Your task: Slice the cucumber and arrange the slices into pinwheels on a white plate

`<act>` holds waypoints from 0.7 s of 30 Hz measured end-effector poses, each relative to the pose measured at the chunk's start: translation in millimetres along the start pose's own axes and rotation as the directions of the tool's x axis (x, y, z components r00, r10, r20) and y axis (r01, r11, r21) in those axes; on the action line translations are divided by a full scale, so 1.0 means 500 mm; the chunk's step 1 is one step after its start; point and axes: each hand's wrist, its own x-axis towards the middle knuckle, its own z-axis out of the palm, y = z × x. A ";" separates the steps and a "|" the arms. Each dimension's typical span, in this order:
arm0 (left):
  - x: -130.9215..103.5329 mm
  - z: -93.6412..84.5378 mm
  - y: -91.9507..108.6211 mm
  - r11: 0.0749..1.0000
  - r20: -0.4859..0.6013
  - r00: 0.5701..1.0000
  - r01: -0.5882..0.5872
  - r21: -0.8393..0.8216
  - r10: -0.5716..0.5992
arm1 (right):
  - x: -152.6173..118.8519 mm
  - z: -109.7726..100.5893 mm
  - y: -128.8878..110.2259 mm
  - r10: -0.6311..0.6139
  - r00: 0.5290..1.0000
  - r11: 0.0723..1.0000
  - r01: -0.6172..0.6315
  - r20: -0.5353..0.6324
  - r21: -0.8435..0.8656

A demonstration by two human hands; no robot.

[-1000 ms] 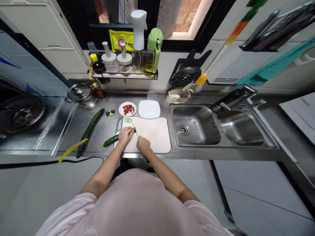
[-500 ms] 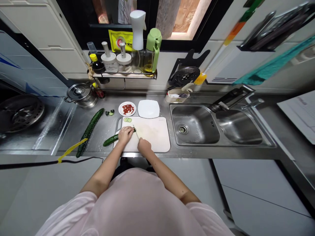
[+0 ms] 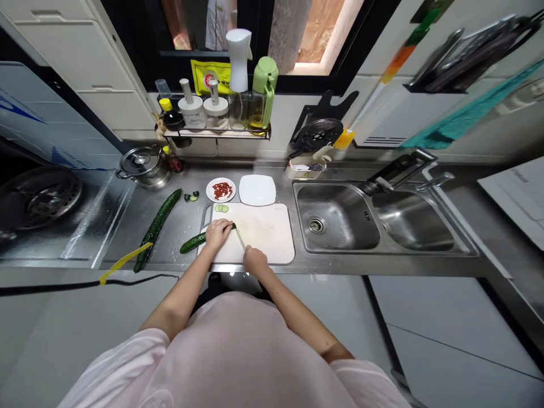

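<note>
My left hand (image 3: 217,233) is closed over a dark green cucumber (image 3: 193,243) that lies across the left part of the white cutting board (image 3: 272,238). The cucumber's cut end shows just past my fingertips. In my right hand (image 3: 255,261) is the handle of a knife (image 3: 241,237), its thin blade pointing away from me beside that end. A few pale cucumber slices (image 3: 221,208) lie at the board's upper left corner. Left of the board rests a whole cucumber (image 3: 158,229), and small cut-off ends (image 3: 192,196) sit between it and a plate.
Behind the board stand a round plate of chopped red pieces (image 3: 221,190) and a white square plate (image 3: 257,190). A double sink (image 3: 340,221) is to the right. At the left are a lidded pot (image 3: 144,166) and a yellow-tagged black cord (image 3: 123,263) near the counter edge.
My right hand and the knife have shifted slightly right and toward me, away from the cucumber's end. My left hand keeps its hold on the cucumber. The whole view has tilted a little.
</note>
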 end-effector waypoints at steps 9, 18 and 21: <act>0.007 -0.006 0.004 1.000 0.017 1.000 0.014 0.002 -0.015 | -0.009 -0.025 0.030 0.004 1.000 1.000 -0.004 0.002 0.004; 0.006 -0.013 0.015 0.998 0.003 0.998 0.064 -0.024 -0.064 | -0.025 -0.069 0.059 0.080 0.986 0.991 -0.094 -0.149 -0.094; 0.002 -0.014 0.016 0.996 -0.011 0.997 0.081 -0.045 -0.082 | -0.027 -0.082 0.065 0.091 0.973 0.985 -0.118 -0.210 -0.123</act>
